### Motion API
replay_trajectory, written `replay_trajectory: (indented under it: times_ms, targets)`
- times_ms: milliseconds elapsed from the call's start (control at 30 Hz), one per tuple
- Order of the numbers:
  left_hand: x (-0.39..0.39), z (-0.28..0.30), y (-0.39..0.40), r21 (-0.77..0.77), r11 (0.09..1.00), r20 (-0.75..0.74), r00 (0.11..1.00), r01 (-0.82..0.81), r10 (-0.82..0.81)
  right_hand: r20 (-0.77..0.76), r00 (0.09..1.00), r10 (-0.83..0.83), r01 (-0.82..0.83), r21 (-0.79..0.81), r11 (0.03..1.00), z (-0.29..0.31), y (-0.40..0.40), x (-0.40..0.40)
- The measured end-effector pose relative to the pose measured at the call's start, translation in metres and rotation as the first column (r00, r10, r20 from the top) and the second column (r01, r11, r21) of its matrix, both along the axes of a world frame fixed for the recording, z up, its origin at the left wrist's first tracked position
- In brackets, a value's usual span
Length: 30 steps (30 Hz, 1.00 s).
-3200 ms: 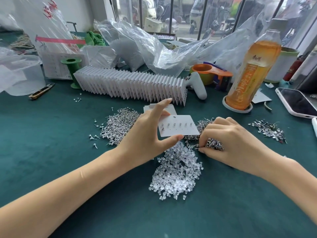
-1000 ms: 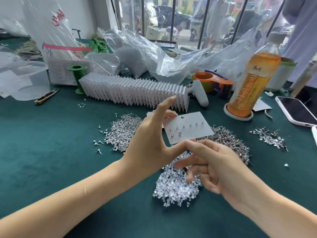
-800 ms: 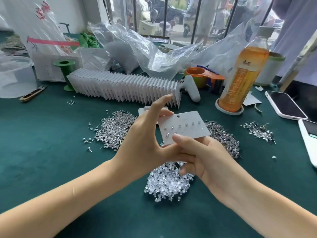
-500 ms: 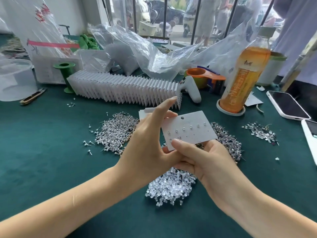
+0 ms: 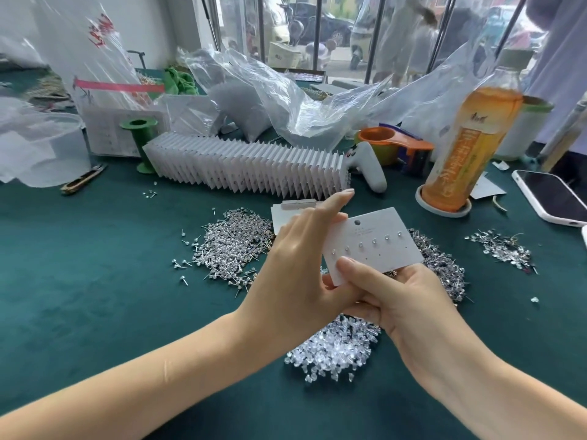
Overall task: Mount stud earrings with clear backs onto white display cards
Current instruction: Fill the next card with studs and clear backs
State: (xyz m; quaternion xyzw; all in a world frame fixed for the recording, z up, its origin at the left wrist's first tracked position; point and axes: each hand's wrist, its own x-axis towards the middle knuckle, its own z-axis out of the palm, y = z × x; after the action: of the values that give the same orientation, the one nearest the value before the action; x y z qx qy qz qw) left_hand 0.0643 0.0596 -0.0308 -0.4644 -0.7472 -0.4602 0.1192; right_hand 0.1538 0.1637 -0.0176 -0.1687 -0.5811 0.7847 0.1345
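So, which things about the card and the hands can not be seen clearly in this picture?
- Back of the white card: head view, faces away; any clear backs there are hidden.
- Right hand fingers: under the card; whether they hold a back is hidden.
- Left hand palm side: turned away.
- Print on the card: too small.
- Phone: cut by right edge.

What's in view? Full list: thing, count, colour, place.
display card: 1, white, held up at centre, five studs in a row
stud piles: 3, silver, left, centre-right and far right on cloth
clear backs pile: 1, clear, under the hands
finished cards row: many, white, behind centre
bottle: 1, orange, right
phone: 1, white case, far right
spool: 1, green, left rear
plastic bags: several, clear, rear
left hand: holds card's left edge
right hand: pinches card's lower edge
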Motion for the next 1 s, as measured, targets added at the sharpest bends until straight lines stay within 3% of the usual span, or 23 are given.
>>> replay_trajectory:
  times_ms: [233,367,433,533,600,733,867,1000]
  targets:
    - [-0.003,0.001,0.001,0.002,0.999,-0.069,0.997,0.043,-0.043,-0.034,0.999,-0.011,0.011,0.01,1.0,-0.001,0.003,0.0]
    - [-0.012,0.013,-0.006,-0.079,0.981,-0.099,0.978,0.179,-0.186,-0.056,0.997,-0.048,0.051,0.06,0.997,0.002,0.009,0.0]
    - [-0.024,0.025,-0.012,-0.142,0.964,-0.029,0.973,0.223,-0.229,-0.055,0.996,-0.072,0.079,0.125,0.989,0.005,0.013,-0.001]
    - [-0.05,0.043,-0.025,-0.117,0.989,0.04,0.995,0.095,-0.091,-0.076,0.991,-0.11,0.122,0.176,0.977,0.005,0.018,-0.002]
    - [-0.069,0.05,-0.038,-0.205,0.979,0.072,0.997,0.025,-0.011,-0.072,0.99,-0.122,0.133,0.192,0.972,0.003,0.019,-0.004]
    - [-0.086,0.037,-0.064,-0.469,0.866,0.207,0.975,0.172,-0.082,-0.046,0.99,-0.131,0.138,0.204,0.969,-0.001,0.018,-0.008]
    - [-0.078,0.023,-0.077,-0.45,0.851,0.279,0.948,0.271,-0.154,-0.035,0.992,-0.118,0.123,0.219,0.968,-0.001,0.016,-0.012]
    - [-0.068,0.015,-0.068,-0.463,0.834,0.213,0.951,0.301,-0.226,-0.04,0.992,-0.118,0.124,0.225,0.966,-0.003,0.015,-0.012]
